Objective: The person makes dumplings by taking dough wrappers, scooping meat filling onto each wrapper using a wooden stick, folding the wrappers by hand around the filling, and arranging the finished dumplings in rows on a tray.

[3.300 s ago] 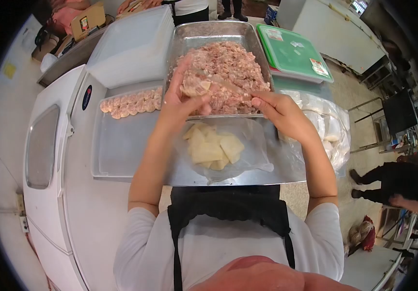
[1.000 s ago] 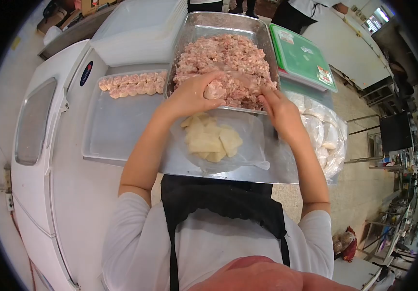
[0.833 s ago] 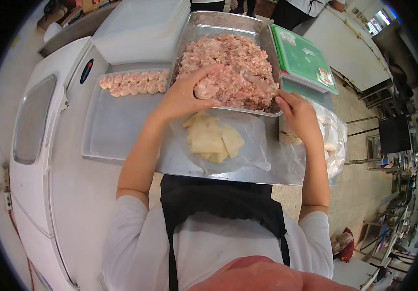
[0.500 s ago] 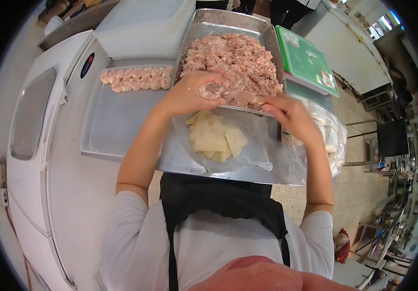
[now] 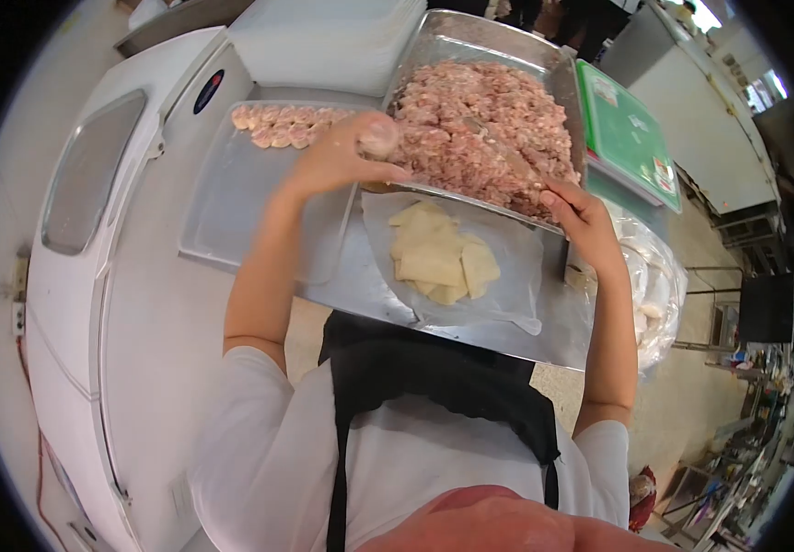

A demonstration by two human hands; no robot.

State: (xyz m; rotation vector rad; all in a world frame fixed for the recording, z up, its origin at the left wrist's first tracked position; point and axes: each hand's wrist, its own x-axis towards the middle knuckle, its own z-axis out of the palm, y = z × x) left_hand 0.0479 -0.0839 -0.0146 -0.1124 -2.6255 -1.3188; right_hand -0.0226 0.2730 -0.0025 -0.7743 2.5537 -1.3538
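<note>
My left hand curls around a filled dumpling whose meat top faces up, at the near left corner of the deep metal pan. That pan holds a large heap of ground meat. In my right hand, at the pan's near right edge, is a flat spatula; its blade lies against the meat and is smeared with it. Below the pan, a loose pile of pale yellow dumpling wrappers rests on a plastic sheet.
On the left, rows of shaped dumplings line the far end of a shallow tray. Stacked translucent trays stand behind it. A green-lidded container and a plastic bag of pale items are on the right. A white freezer borders the left.
My left hand has moved left, away from the spatula, carrying the dumpling toward the tray. The spatula has gone from the dumpling to the meat. The whole view has shifted slightly.
</note>
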